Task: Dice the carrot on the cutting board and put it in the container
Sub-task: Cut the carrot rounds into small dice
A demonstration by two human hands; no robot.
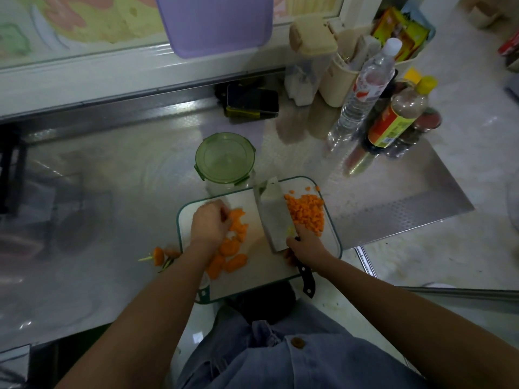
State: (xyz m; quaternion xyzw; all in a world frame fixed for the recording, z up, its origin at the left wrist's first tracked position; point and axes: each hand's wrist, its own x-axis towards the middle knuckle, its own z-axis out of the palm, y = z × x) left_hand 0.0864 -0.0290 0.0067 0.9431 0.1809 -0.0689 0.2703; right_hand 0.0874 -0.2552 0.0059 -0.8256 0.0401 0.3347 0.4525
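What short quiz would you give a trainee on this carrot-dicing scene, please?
1. True or false: the container is closed.
2. The diced carrot lies: A) left of the knife, B) right of the knife, C) off the board.
3. Which hand grips the knife?
Key: 1 true; 2 B; 3 the right hand.

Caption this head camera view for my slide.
Left hand holds carrot slices, right hand holds a knife beside the diced pile on the board.
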